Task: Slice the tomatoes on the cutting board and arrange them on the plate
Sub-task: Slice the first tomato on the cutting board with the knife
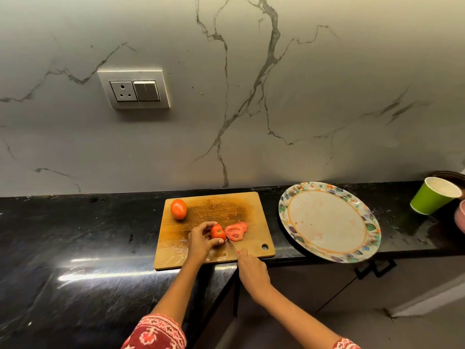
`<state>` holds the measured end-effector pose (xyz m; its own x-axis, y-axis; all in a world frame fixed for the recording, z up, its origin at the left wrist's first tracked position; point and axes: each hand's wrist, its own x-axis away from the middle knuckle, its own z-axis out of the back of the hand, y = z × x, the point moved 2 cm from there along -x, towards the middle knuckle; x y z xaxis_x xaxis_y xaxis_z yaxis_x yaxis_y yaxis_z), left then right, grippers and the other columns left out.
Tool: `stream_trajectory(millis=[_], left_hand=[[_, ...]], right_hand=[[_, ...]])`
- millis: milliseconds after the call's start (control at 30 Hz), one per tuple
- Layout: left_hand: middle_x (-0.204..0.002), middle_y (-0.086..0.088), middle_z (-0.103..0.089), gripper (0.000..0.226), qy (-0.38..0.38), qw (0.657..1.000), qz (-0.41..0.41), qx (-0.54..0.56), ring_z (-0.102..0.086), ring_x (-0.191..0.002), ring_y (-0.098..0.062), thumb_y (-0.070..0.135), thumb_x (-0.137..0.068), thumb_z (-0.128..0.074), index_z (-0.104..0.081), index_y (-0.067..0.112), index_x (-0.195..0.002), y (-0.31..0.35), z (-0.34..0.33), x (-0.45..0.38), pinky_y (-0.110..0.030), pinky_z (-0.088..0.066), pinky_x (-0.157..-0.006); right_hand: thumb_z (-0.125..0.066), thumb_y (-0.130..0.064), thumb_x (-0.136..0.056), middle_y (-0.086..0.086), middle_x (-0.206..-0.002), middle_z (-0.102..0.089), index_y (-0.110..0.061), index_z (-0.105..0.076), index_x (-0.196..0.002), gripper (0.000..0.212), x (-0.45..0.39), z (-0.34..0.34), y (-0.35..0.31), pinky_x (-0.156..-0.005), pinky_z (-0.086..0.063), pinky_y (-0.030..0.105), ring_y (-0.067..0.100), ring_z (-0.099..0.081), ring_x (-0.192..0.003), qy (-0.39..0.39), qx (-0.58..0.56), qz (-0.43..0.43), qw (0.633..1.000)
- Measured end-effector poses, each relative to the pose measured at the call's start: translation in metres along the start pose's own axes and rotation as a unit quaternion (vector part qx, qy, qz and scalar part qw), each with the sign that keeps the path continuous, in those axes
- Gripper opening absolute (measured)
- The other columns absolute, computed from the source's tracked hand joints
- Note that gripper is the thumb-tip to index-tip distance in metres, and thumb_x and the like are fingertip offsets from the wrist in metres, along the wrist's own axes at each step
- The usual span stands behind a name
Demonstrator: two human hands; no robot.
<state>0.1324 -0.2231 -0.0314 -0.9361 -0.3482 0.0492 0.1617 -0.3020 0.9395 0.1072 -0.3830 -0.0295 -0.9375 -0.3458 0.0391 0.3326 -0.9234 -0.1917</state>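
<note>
Tomatoes sit on the wooden cutting board [214, 227] at the near edge of your black tabletop [75, 235], beneath a marble-veined wall that carries a socket and switch plate [134, 89]. To the right of the board, apart from it, the floral-rimmed plate [329, 221] lies bare of slices, its near edge overhanging the tabletop; a green paper cup [434, 195] tilts beyond it at the far right. On the board, the whole tomato [178, 209] rests untouched in the far left corner, well apart from the work. Your left hand [201, 241] curls round the half-cut tomato [217, 232] near the board's middle, fingers over the top and thumb below, pinning it down. Your right hand [251, 269] is clamped on the handle of the knife [234, 245], whose thin blade runs up to the cut face. Just beside that face, a few slices [236, 232] lean overlapping on one another. The fruit will likely handle as soft under a smooth, slippery skin, and the wet patches on the board suggest it may slide; hold it low on the uncut side, fingertips tucked back from the blade, and let the edge saw rather than press. The slices look limp and fragile, so they are best lifted from beneath, a few at a time, when you carry them across to the plate.
</note>
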Motion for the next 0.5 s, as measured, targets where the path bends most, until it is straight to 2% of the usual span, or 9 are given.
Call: stream_trajectory(millis=[33, 67, 100, 133, 200, 333, 500], left_hand=[[-0.109, -0.006, -0.06, 0.052, -0.002, 1.0, 0.001, -0.003, -0.056, -0.105, -0.02, -0.01, -0.059, -0.078, -0.063, 0.007, -0.105, 0.001, 0.0, 0.0, -0.024, -0.049, -0.081], [-0.111, -0.006, -0.06, 0.052, -0.004, 1.0, 0.002, -0.009, -0.055, -0.105, -0.019, -0.01, -0.06, -0.078, -0.063, 0.006, -0.107, 0.002, 0.0, -0.001, -0.024, -0.049, -0.082], [-0.113, -0.005, -0.059, 0.052, -0.007, 1.0, -0.001, -0.015, -0.054, -0.104, -0.017, -0.009, -0.061, -0.077, -0.062, 0.006, -0.109, 0.004, -0.001, 0.0, -0.024, -0.048, -0.082], [-0.114, -0.004, -0.058, 0.051, -0.01, 1.0, -0.004, -0.022, -0.053, -0.104, -0.015, -0.007, -0.063, -0.077, -0.062, 0.006, -0.11, 0.006, -0.002, 0.001, -0.023, -0.048, -0.083], [-0.115, -0.004, -0.058, 0.049, -0.005, 0.999, -0.02, -0.034, -0.053, -0.105, -0.015, -0.002, -0.065, -0.078, -0.063, 0.007, -0.111, 0.006, -0.002, 0.002, -0.023, -0.047, -0.085], [-0.116, -0.01, -0.061, 0.042, 0.016, 0.998, -0.047, -0.044, -0.057, -0.106, -0.021, 0.004, -0.069, -0.077, -0.065, 0.01, -0.109, 0.005, 0.0, 0.001, -0.029, -0.049, -0.088], [-0.117, -0.013, -0.062, 0.042, 0.027, 0.998, -0.044, -0.036, -0.056, -0.107, -0.019, 0.003, -0.071, -0.075, -0.064, 0.006, -0.111, 0.008, -0.002, 0.003, -0.022, -0.046, -0.083]], right_hand=[[-0.083, -0.02, -0.063, 0.004, -0.053, -0.061, -0.011, -0.059, -0.073, 0.028, 0.0, 0.006, 0.0, -0.035, -0.04, 0.022, 0.015, -0.062, -0.044, 0.001, -0.011, -0.003, 1.0], [-0.064, -0.022, -0.087, 0.01, -0.075, -0.068, -0.007, -0.057, -0.091, 0.017, -0.006, 0.005, 0.001, -0.048, -0.046, 0.028, 0.021, -0.069, -0.066, 0.007, -0.032, -0.019, 0.999], [-0.042, -0.022, -0.099, 0.012, -0.094, -0.067, -0.005, -0.052, -0.106, 0.021, -0.009, 0.007, 0.002, -0.059, -0.044, 0.033, 0.027, -0.067, -0.086, -0.012, -0.068, -0.043, 0.997], [-0.03, -0.023, -0.103, 0.014, -0.104, -0.065, -0.005, -0.048, -0.114, 0.028, -0.012, 0.008, 0.003, -0.063, -0.04, 0.033, 0.03, -0.064, -0.095, -0.027, -0.102, -0.049, 0.993], [-0.024, -0.024, -0.103, 0.017, -0.106, -0.064, -0.003, -0.047, -0.117, 0.034, -0.017, 0.011, 0.003, -0.064, -0.038, 0.033, 0.033, -0.062, -0.097, -0.024, -0.15, -0.048, 0.987], [-0.026, -0.022, -0.103, 0.02, -0.101, -0.063, -0.001, -0.05, -0.108, 0.032, -0.018, 0.024, -0.006, -0.063, -0.033, 0.031, 0.035, -0.061, -0.093, -0.01, -0.203, -0.01, 0.979], [-0.029, -0.019, -0.102, 0.019, -0.104, -0.062, -0.002, -0.048, -0.108, 0.027, -0.012, 0.025, -0.012, -0.064, -0.034, 0.031, 0.035, -0.06, -0.097, -0.032, -0.195, -0.03, 0.98]])
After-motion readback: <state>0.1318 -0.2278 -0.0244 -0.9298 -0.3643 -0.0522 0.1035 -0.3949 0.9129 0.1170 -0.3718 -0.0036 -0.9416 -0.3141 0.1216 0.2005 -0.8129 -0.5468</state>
